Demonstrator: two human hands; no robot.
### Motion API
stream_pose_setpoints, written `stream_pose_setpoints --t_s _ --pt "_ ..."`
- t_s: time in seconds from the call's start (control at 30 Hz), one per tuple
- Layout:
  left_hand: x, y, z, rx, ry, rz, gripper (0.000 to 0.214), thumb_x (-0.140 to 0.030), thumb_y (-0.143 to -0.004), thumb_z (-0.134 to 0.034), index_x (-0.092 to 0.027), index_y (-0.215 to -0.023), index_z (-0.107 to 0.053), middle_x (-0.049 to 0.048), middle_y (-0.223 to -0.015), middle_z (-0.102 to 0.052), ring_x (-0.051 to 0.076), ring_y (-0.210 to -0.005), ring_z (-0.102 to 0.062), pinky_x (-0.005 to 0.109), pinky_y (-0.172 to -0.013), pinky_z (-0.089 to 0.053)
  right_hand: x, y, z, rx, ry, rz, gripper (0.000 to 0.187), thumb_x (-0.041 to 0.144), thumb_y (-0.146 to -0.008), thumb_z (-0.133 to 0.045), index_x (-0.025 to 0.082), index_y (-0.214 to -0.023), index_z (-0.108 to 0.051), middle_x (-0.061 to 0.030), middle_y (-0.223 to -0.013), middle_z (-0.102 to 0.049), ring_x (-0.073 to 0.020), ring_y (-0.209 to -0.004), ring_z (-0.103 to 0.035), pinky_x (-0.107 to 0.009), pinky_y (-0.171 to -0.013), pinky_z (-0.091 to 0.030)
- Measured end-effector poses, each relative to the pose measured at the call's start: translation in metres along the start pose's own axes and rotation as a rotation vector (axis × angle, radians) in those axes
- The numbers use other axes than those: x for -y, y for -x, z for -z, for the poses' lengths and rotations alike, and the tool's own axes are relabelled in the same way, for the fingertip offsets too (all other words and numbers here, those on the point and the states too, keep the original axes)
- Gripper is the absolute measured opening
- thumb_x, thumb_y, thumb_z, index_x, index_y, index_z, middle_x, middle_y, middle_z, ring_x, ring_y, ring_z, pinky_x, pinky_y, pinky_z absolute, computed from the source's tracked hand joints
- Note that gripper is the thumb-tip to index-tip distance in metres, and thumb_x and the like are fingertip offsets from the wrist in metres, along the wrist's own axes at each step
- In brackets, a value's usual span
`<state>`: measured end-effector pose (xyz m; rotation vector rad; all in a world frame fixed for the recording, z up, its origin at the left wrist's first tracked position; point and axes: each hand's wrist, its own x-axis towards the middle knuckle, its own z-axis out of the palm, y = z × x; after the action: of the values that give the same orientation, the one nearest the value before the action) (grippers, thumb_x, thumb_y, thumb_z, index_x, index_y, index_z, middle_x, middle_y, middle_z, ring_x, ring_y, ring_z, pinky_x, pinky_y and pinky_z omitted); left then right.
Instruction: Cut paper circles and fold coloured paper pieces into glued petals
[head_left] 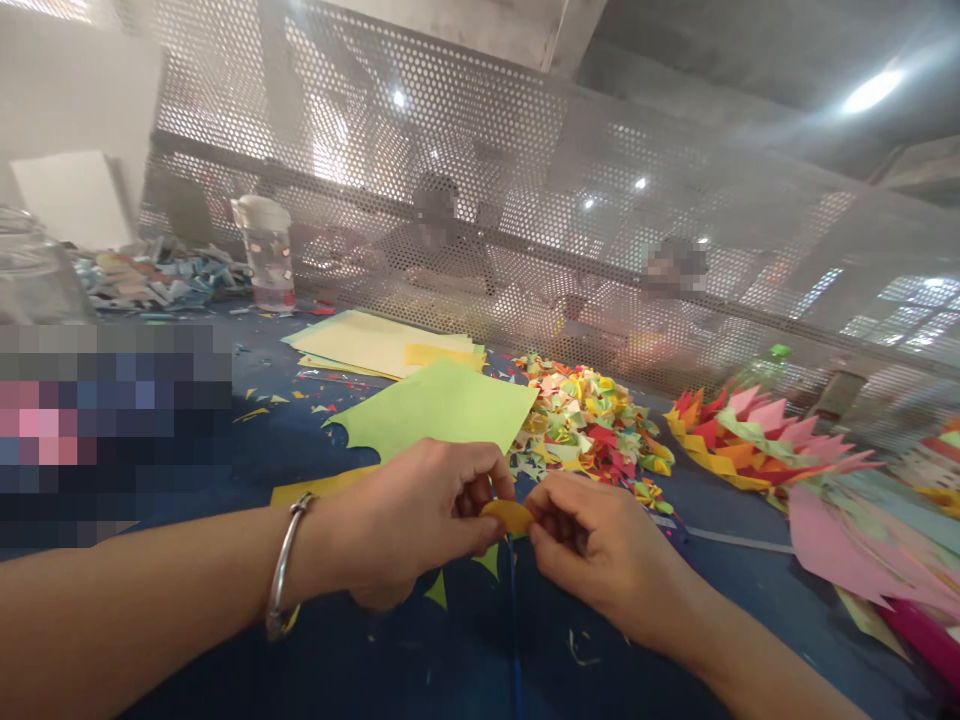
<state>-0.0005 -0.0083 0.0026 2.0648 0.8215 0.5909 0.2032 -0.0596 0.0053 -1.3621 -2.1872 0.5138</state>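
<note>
Between my two hands a small yellow paper piece [507, 516] is pinched by its two ends. My left hand [420, 520] has thumb and fingers closed on its left end. On the other end are the closed fingertips of my right hand [600, 545]. A thin blue cord [514, 630] runs down from just below the piece toward the table's near edge. Behind my hands lies a light green paper sheet [442, 405] with rounded bites cut from its edge. Yellow paper [322, 487] shows partly under my left wrist. Green scraps [436, 592] lie below my hands.
A heap of small coloured paper pieces [592, 420] sits behind my right hand. Pale yellow sheets [367, 340] are stacked farther back. Folded pink and orange paper [750, 430] lies right. A lidded bottle [266, 255] stands before a perforated metal screen [480, 130], with people beyond it.
</note>
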Motion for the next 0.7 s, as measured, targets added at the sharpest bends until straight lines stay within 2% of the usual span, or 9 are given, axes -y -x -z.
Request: stream_pose_setpoints --t_s 0.13,0.27,0.37,0.47,0.6,0.7 --pt "-0.0003 0.0015 0.0022 0.043 -0.015 -0.025 0.013 -0.032 -0.085 -0.059 -0.020 -0.088 -0.062 -0.0021 -0.068 -0.066 0.012 -0.061 -0.060 0.021 -0.057 -0.044 0.0001 -0.0009 0.0009 0.023 -0.004 -0.021 0.009 0.014 -0.082 -0.054 0.018 -0.074 -0.055 0.0038 -0.066 -0.049 -0.0096 -0.056 -0.044 -0.021 -0.050 -0.036" --pt "0.0030 0.0015 0.0011 0.083 0.070 -0.019 0.014 -0.034 -0.086 -0.057 -0.020 -0.091 -0.061 -0.0027 -0.066 -0.064 0.012 -0.060 -0.062 0.021 -0.056 -0.045 -0.0013 -0.0009 0.0019 0.037 -0.009 -0.027 0.009 0.016 -0.084 -0.054 0.019 -0.075 -0.055 0.0041 -0.067 -0.048 -0.0097 -0.057 -0.043 -0.021 -0.051 -0.036" --pt "0.0062 0.0010 0.0012 0.112 0.138 0.010 0.014 -0.029 -0.084 -0.058 -0.021 -0.095 -0.060 -0.0027 -0.069 -0.064 0.013 -0.062 -0.065 0.021 -0.057 -0.048 -0.0018 -0.0009 0.0021 0.038 -0.014 -0.027 0.009 0.017 -0.085 -0.055 0.019 -0.076 -0.055 0.0042 -0.067 -0.048 -0.0095 -0.057 -0.043 -0.021 -0.051 -0.036" --pt "0.0053 0.0009 0.0025 0.134 0.050 0.005 0.018 -0.027 -0.079 -0.062 -0.021 -0.096 -0.063 -0.0031 -0.069 -0.064 0.013 -0.060 -0.063 0.020 -0.054 -0.045 -0.0013 -0.0013 0.0020 0.041 -0.010 -0.029 0.010 0.017 -0.085 -0.055 0.019 -0.075 -0.055 0.0041 -0.066 -0.049 -0.0095 -0.057 -0.043 -0.021 -0.051 -0.036" --pt "0.0032 -0.0015 0.0004 0.043 -0.100 -0.090 0.017 -0.034 -0.081 -0.062 -0.019 -0.085 -0.070 -0.0009 -0.072 -0.066 0.011 -0.064 -0.057 0.021 -0.058 -0.042 -0.0014 -0.0015 0.0017 0.046 0.024 -0.011 0.011 0.015 -0.084 -0.056 0.019 -0.074 -0.054 0.0039 -0.067 -0.049 -0.0097 -0.058 -0.044 -0.022 -0.052 -0.037" --pt "0.0079 -0.0058 -0.0029 0.012 -0.047 -0.085 0.018 -0.032 -0.083 -0.060 -0.017 -0.081 -0.071 -0.0011 -0.068 -0.064 0.010 -0.061 -0.053 0.021 -0.057 -0.038 -0.0011 -0.0021 0.0017 0.042 0.033 -0.001 0.011 0.016 -0.084 -0.056 0.019 -0.074 -0.054 0.0035 -0.067 -0.050 -0.0097 -0.058 -0.046 -0.022 -0.052 -0.038"
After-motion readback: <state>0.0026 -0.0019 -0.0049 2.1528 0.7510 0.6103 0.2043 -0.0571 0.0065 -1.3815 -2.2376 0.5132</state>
